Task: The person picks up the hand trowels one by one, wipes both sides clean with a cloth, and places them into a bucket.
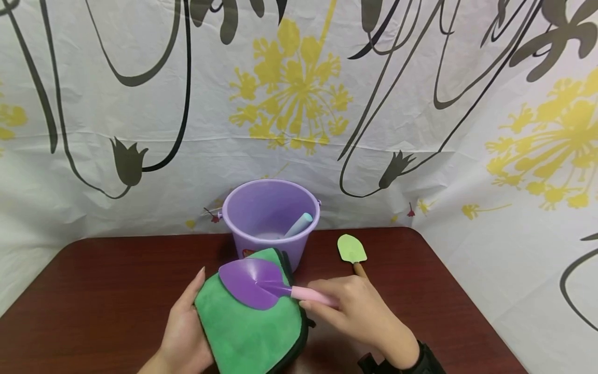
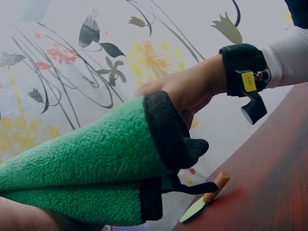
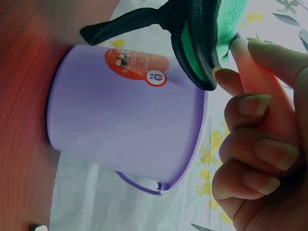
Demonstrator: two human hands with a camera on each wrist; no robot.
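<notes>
My left hand holds a folded green towel with dark edging from its left side; the thumb points up along the edge and the fingers are hidden beneath. Over the towel lies the purple blade of a toy shovel, overlapping the cloth in the head view. My right hand grips the shovel's pink handle, fingers curled round it in the right wrist view. From the left wrist view, the towel hides the shovel and most of the right hand's fingers.
Behind the towel stands a purple bucket with a light blue stick-like piece leaning inside. A small shovel with a light green blade and brown handle lies to the right on the dark red table. A patterned curtain hangs behind.
</notes>
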